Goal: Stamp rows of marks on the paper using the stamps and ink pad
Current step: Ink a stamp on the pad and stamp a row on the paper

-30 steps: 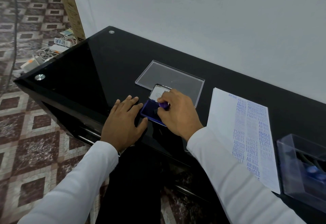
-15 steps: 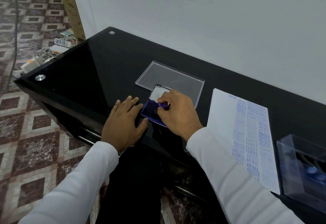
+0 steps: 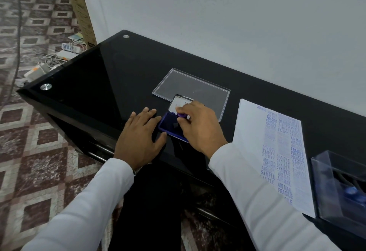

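An open ink pad with a blue-violet pad and a raised lid lies on the black glass table. My right hand pinches a small purple stamp and holds it down on the pad. My left hand rests flat on the table beside the pad, fingers straight, thumb near the pad's edge. To the right lies a white paper with several columns of blue stamped words such as SAMPLE, AIR MAIL and FRAGILE.
A clear plastic lid lies flat behind the ink pad. A clear box holding blue stamps stands at the right edge, on the paper's corner. The white wall runs behind the table; cables and a power strip lie on the patterned floor to the left.
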{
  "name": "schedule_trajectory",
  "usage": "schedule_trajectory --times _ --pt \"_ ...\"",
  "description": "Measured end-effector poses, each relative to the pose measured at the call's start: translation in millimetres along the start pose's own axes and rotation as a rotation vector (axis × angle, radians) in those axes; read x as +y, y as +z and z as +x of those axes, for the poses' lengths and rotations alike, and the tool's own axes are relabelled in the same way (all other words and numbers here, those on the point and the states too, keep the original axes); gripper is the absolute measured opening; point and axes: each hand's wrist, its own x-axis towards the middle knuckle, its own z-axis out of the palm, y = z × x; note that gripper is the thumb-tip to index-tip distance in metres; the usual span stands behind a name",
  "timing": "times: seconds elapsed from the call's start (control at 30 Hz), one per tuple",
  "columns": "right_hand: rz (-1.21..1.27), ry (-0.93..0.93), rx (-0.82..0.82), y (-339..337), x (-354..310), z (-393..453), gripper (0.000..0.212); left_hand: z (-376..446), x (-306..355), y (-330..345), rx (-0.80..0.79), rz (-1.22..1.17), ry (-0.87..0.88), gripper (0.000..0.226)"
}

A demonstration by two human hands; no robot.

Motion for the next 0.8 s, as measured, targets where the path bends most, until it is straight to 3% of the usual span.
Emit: schedule_trajectory --times 0.2,0.4,0.8 --pt "0.006 0.022 -0.011 -2.5 -1.9 -1.4 0.019 0.2 -1.3 1.1 -0.008 0.004 0.000 0.058" --pt "-0.014 0.001 -0.050 -3.5 -2.3 -0.9 0.029 0.3 0.1 -0.7 -0.008 -0.010 0.001 0.058" --pt "0.017 -0.004 -0.029 -3.5 -1.3 -1.9 0.029 0.4 0.7 -1.6 -0.010 -0.015 -0.005 0.064"
